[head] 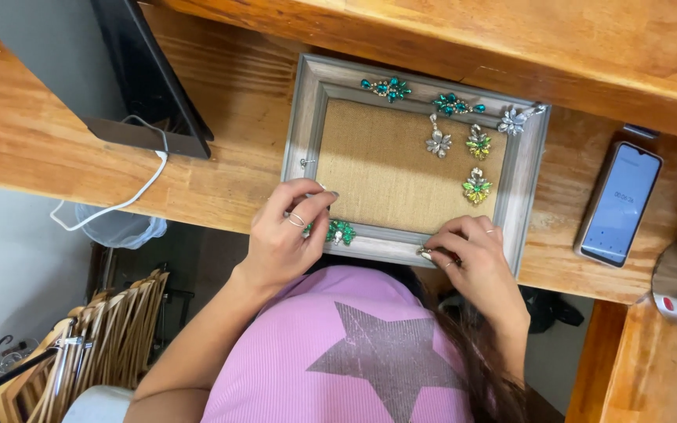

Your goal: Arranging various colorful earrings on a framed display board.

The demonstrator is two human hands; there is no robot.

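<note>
Jewelled ornaments sit on a grey picture frame (528, 188) that lies flat on the wooden worktop (41, 141), close to its near edge. The frame has a tan fabric panel (385, 168) in the middle. The left hand (284, 235) rests on the near left corner of the frame; its fingers are curled and the fingertips pinch something small and silver-coloured, too small to identify. Just beside this hand, on the near rail of the frame, is a green ornament (340, 231). The right hand (472, 254) lies over the near right corner of the frame, its grip clenched on a small metal piece (426, 253) at the fingertips.

Along the far rail of the frame are two teal ornaments (386, 88) and (456, 103), and a silver ornament (514, 120) sits at the far right corner. On the fabric hang a silver drop piece (437, 141) and two yellow-green pieces (478, 143) and (476, 186).

A phone (619, 204) with a lit screen lies to the right of the frame, near the right edge of the worktop. At the left, a dark monitor (146, 78) stands with a white cable (131, 196) going over the near edge.
</note>
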